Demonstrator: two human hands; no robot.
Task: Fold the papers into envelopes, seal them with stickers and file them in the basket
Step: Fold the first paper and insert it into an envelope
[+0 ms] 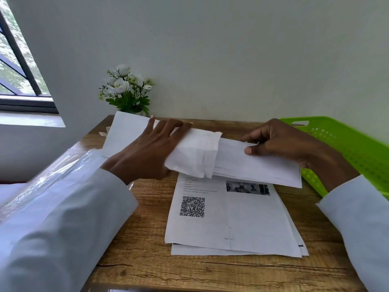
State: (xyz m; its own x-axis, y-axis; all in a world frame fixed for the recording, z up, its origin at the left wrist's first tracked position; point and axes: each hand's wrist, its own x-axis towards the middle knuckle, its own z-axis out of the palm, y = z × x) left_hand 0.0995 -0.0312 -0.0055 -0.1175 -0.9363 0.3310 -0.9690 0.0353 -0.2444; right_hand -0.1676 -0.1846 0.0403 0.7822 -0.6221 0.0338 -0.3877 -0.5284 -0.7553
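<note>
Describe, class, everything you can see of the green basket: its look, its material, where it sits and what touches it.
The green basket is bright lime, plastic by its look, with walls pierced by rows of small holes and a slot handle in its far rim. It sits at the table's right edge, against the wall, partly cut off by the frame. The right hand and its sleeve cover part of it; whether they touch it, or what it holds, cannot be told.

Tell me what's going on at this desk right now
A person in white sleeves is folding a sheet of white paper above a wooden table. The left hand lies with straight fingers across the folded end, while the right hand pinches the other end. Under it lies a stack of printed sheets, the top one showing a QR code. A green basket waits at the right; no finished envelope shows in the visible part of it. A pot of white flowers stands by the wall.
</note>
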